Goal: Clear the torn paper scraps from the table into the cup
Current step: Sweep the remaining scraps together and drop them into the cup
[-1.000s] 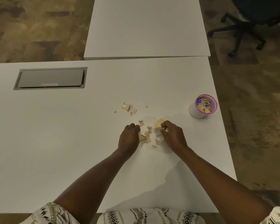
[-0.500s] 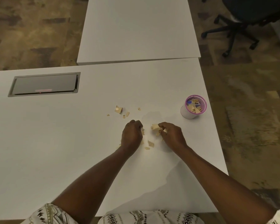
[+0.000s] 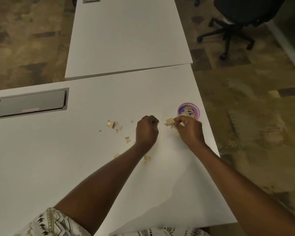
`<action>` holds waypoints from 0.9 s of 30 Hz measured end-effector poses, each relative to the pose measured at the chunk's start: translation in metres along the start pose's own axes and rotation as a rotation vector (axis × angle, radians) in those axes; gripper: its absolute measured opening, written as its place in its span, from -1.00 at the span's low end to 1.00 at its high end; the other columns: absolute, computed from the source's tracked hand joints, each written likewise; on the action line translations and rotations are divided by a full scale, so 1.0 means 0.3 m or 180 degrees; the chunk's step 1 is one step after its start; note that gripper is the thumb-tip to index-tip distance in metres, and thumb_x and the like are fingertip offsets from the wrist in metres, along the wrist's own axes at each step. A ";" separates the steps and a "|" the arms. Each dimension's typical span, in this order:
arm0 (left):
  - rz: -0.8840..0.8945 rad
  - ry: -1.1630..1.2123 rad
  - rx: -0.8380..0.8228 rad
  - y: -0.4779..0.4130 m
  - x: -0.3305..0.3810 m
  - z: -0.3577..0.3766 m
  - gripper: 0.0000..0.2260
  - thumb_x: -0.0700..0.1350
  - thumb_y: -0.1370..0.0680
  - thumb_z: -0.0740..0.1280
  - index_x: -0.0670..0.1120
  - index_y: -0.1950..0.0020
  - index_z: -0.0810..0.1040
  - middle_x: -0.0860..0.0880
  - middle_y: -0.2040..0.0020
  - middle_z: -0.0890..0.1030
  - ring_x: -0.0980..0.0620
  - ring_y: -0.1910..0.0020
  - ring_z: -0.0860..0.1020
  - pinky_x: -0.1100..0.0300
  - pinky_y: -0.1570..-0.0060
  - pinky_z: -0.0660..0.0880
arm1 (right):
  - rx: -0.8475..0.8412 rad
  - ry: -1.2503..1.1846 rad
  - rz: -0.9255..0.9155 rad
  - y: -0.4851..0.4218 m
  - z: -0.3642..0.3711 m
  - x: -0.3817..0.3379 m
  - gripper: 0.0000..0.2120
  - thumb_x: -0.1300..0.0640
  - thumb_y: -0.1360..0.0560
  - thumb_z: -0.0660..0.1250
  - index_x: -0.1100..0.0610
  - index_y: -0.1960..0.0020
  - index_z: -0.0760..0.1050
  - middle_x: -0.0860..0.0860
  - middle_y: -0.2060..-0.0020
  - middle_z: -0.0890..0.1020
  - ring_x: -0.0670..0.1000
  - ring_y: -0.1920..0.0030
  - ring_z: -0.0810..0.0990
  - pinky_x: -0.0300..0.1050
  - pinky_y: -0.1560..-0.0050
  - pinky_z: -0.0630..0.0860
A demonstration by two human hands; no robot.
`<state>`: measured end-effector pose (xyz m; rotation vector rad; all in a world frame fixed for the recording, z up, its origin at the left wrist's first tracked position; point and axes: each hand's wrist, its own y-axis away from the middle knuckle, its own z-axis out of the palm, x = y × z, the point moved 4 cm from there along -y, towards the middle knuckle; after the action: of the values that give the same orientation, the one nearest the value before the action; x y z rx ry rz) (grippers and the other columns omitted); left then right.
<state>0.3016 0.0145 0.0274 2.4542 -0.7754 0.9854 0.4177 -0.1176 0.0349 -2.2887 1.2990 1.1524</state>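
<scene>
The cup (image 3: pixel 188 111), small with a pink-purple rim, stands near the right edge of the white table (image 3: pixel 61 150). It is already well filled with tan paper scraps, with a bit of blue showing among them.

Just in front of the cup, the right hand (image 3: pixel 190 129) has its fingers pinched together on a bunch of scraps (image 3: pixel 170 122), which stick out to the left of the fingertips. The hand overlaps the near side of the cup, so I cannot tell whether the two touch. The left hand (image 3: pixel 146 131) is beside it, curled into a loose fist; whether it holds any paper I cannot tell.

More loose scraps (image 3: pixel 110 124) lie scattered on the table to the left of the hands, with one piece (image 3: pixel 127 139) near the left wrist and a few others (image 3: pixel 146 158) under the left forearm.

A grey hatch (image 3: pixel 31 103) is set into the tabletop at far left. A second white table (image 3: pixel 126 36) butts against the far edge, and a dark office chair (image 3: pixel 237 23) stands on the patterned carpet beyond.
</scene>
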 end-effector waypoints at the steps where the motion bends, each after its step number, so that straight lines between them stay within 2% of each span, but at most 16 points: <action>1: 0.0007 0.0066 -0.0029 -0.014 0.034 0.012 -0.76 -0.31 -0.51 0.22 -0.11 0.03 0.67 -0.04 0.04 0.67 0.04 0.10 0.57 0.22 0.12 0.45 | 0.0121 -0.0002 0.0031 -0.023 -0.035 0.007 -0.87 0.24 -0.53 0.36 0.09 -0.01 0.66 -0.07 0.19 0.61 -0.24 0.28 0.51 -0.61 0.34 0.34; 3: 0.0081 0.0139 -0.0086 -0.044 0.105 0.039 -0.77 -0.30 -0.51 0.23 -0.12 0.02 0.67 -0.05 0.02 0.67 0.01 0.05 0.59 0.17 0.07 0.49 | 0.0280 0.0041 0.0123 -0.075 -0.097 0.026 -0.81 0.27 -0.50 0.34 0.06 0.01 0.67 -0.04 0.13 0.64 -0.12 0.21 0.56 -0.55 0.23 0.35; 5: 0.0154 0.0182 -0.0160 -0.073 0.172 0.071 -0.77 -0.31 -0.51 0.25 -0.14 0.01 0.68 -0.07 0.01 0.69 -0.01 0.03 0.60 0.17 0.05 0.49 | 0.0309 0.0167 0.0259 -0.128 -0.138 0.052 -0.78 0.29 -0.48 0.31 0.05 0.02 0.67 0.00 0.02 0.66 -0.03 0.08 0.57 -0.33 0.09 0.40; 10: -0.0099 0.0421 -0.0331 -0.135 0.275 0.157 -0.82 -0.28 -0.49 0.31 -0.17 0.03 0.71 -0.10 0.04 0.72 -0.05 0.02 0.63 0.12 0.01 0.57 | 0.0057 0.0831 0.0085 -0.227 -0.158 0.082 -0.77 0.33 -0.47 0.31 0.10 0.01 0.68 0.12 0.03 0.67 0.06 0.11 0.58 -0.25 0.15 0.37; 13: -0.0290 0.0389 -0.0417 -0.162 0.291 0.198 -0.81 -0.28 -0.48 0.32 -0.16 0.01 0.71 -0.10 0.01 0.71 -0.06 -0.02 0.64 0.07 -0.06 0.58 | -0.0185 0.1014 -0.0029 -0.257 -0.148 0.071 -0.74 0.33 -0.47 0.30 0.11 -0.03 0.69 0.15 0.02 0.68 0.13 0.06 0.61 -0.17 0.11 0.47; 16: -0.0432 0.0431 -0.0498 -0.177 0.292 0.215 -0.79 -0.29 -0.47 0.31 -0.16 0.00 0.71 -0.09 -0.01 0.71 -0.07 -0.05 0.64 0.06 -0.08 0.59 | -0.0323 0.0838 0.0067 -0.274 -0.146 0.062 -0.70 0.33 -0.45 0.31 0.05 -0.05 0.68 0.08 0.02 0.71 0.09 0.05 0.64 -0.15 0.07 0.55; 18: -0.0465 0.0454 -0.0531 -0.183 0.295 0.220 -0.79 -0.27 -0.47 0.31 -0.15 0.00 0.72 -0.09 -0.01 0.71 -0.06 -0.05 0.64 0.05 -0.08 0.59 | -0.0363 0.0657 0.0168 -0.285 -0.154 0.061 -0.70 0.29 -0.47 0.29 0.03 -0.07 0.67 0.04 0.00 0.70 0.04 0.03 0.64 -0.22 0.10 0.50; 23: -0.0439 0.0413 -0.0580 -0.195 0.306 0.226 -0.80 -0.24 -0.50 0.30 -0.16 0.00 0.72 -0.10 0.00 0.72 -0.09 -0.05 0.64 0.05 -0.08 0.58 | -0.0410 0.0421 0.0217 -0.301 -0.180 0.054 -0.72 0.21 -0.56 0.25 0.08 -0.22 0.59 0.03 -0.10 0.66 0.01 -0.06 0.61 -0.24 0.03 0.44; 25: -0.0426 0.0406 -0.0606 -0.198 0.308 0.226 -0.79 -0.23 -0.51 0.29 -0.17 -0.01 0.71 -0.11 0.00 0.72 -0.10 -0.04 0.63 0.04 -0.07 0.59 | -0.0377 0.0264 0.0298 -0.305 -0.190 0.057 -0.72 0.20 -0.58 0.22 0.07 -0.22 0.59 0.02 -0.10 0.66 0.00 -0.04 0.61 -0.22 0.04 0.48; 27: -0.0406 0.0405 -0.0603 -0.200 0.310 0.224 -0.79 -0.21 -0.54 0.29 -0.17 -0.04 0.71 -0.12 -0.02 0.72 -0.10 -0.05 0.63 0.02 -0.09 0.58 | -0.0382 0.0123 0.0379 -0.306 -0.200 0.058 -0.71 0.20 -0.59 0.18 0.06 -0.22 0.59 0.02 -0.13 0.65 0.00 -0.07 0.62 -0.14 -0.05 0.57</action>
<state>0.4286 -0.0070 0.0400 2.2261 -0.6308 0.9633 0.5279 -0.1104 0.0476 -2.3565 1.4342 1.2626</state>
